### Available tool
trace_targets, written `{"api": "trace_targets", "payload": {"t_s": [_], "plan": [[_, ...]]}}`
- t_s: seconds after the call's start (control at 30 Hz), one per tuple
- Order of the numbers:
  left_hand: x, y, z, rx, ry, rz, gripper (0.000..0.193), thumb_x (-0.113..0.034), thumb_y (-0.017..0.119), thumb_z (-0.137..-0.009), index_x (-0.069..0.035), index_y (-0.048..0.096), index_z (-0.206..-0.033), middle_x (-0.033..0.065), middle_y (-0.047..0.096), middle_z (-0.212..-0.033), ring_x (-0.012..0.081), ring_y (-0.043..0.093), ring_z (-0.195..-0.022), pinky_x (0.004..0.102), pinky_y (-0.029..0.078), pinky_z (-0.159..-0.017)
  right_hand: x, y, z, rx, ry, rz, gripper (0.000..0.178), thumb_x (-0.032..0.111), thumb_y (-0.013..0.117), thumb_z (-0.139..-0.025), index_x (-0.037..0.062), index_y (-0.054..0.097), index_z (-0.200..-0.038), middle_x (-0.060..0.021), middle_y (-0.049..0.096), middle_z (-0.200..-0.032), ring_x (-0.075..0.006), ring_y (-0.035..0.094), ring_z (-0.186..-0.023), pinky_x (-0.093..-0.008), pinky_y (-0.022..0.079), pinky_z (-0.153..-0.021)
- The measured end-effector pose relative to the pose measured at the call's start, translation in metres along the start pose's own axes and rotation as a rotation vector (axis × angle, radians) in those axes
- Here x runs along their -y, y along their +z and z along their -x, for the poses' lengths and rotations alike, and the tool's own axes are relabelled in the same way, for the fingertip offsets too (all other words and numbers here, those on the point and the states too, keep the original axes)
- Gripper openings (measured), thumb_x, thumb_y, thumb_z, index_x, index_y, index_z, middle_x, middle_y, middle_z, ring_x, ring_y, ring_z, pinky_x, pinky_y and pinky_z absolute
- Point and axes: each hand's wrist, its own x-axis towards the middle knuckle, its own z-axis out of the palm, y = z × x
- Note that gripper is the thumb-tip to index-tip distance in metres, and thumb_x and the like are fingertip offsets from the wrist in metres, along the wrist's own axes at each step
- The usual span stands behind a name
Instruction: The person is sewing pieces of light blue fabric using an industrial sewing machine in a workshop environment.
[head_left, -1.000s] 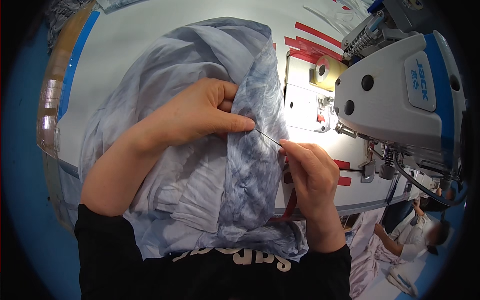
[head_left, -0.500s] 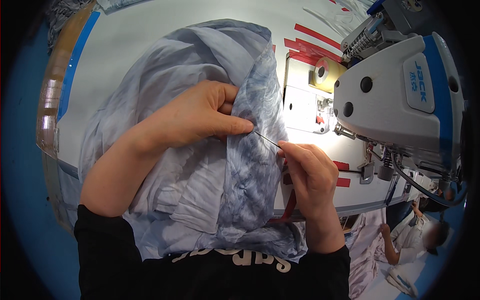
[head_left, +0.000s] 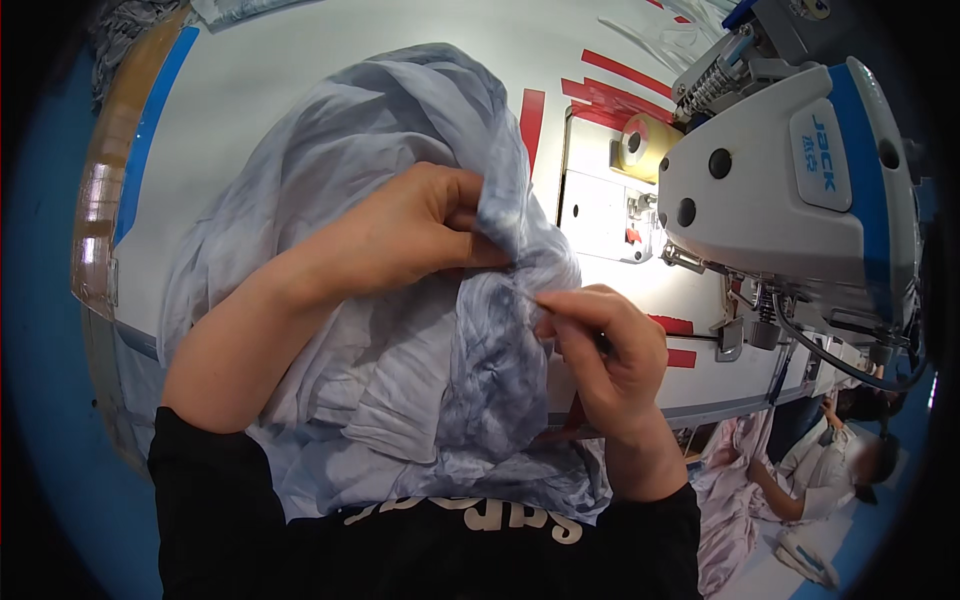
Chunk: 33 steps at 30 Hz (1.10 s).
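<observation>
One large cloth (head_left: 330, 150), thin, grey-blue, softly creased, heaped on the worktop (head_left: 230, 90) and running down to the person's lap. Right-hand band of it is darker, mottled blue, bunched and twisted at mid-length. Left hand (head_left: 400, 225) lies over the cloth, its fingers pinching the mottled band, thumb on top. Right hand (head_left: 620, 350) just beside, to the right: thumb and forefinger drawn together at the bunched part, other fingers curled; what sits between the tips is too small to tell.

Worktop is pale and smooth. Red tape (head_left: 531, 130) in straight strips, one just right of the cloth, others around the machine's bright metal plate (head_left: 595, 205). Yellow roll (head_left: 652, 145) with a pale core, near the machine (head_left: 780, 180): white rounded housing, blue band, coiled spring (head_left: 727, 75) behind. Blue strip (head_left: 160, 120) along the left edge, beside glossy brown tape (head_left: 100, 200). Lower right: co-worker (head_left: 815, 475) with pinkish, crumpled fabric (head_left: 730, 480).
</observation>
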Motion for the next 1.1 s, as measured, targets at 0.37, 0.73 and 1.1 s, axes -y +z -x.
{"api": "trace_targets", "payload": {"t_s": [0.37,0.73,1.1], "plan": [[0.007,-0.018,-0.014,-0.1,0.083,-0.205,0.02,-0.005,0.069,-0.084,0.004,0.065,-0.101,0.004,0.068,-0.084,0.0062,0.061,-0.076,0.0221,0.049,-0.067,0.026,-0.009,-0.009,0.612,-0.722,-1.021,0.018,0.009,0.058,-0.085,0.0001,0.061,-0.07,-0.0116,0.063,-0.078,-0.0207,0.06,-0.064,-0.026,0.044,-0.053],[-0.007,-0.009,-0.003,0.041,-0.007,-0.023,0.026,-0.014,0.071,-0.087,0.001,0.064,-0.108,-0.0012,0.067,-0.085,0.0025,0.057,-0.07,0.018,0.043,-0.058,0.013,0.008,-0.008,-0.216,0.217,0.275,0.019,0.005,0.072,-0.084,0.0001,0.066,-0.1,-0.0003,0.06,-0.075,-0.0056,0.052,-0.062,-0.0205,0.041,-0.057],[-0.003,-0.012,-0.006,0.035,0.066,-0.029,0.029,-0.017,0.071,-0.087,0.001,0.064,-0.109,-0.001,0.068,-0.086,0.0028,0.057,-0.071,0.018,0.043,-0.058,0.011,0.003,-0.001,-0.209,0.218,0.36,0.009,0.002,0.062,-0.089,-0.0016,0.058,-0.097,-0.001,0.056,-0.075,-0.0058,0.046,-0.062,-0.0221,0.04,-0.058]]}}
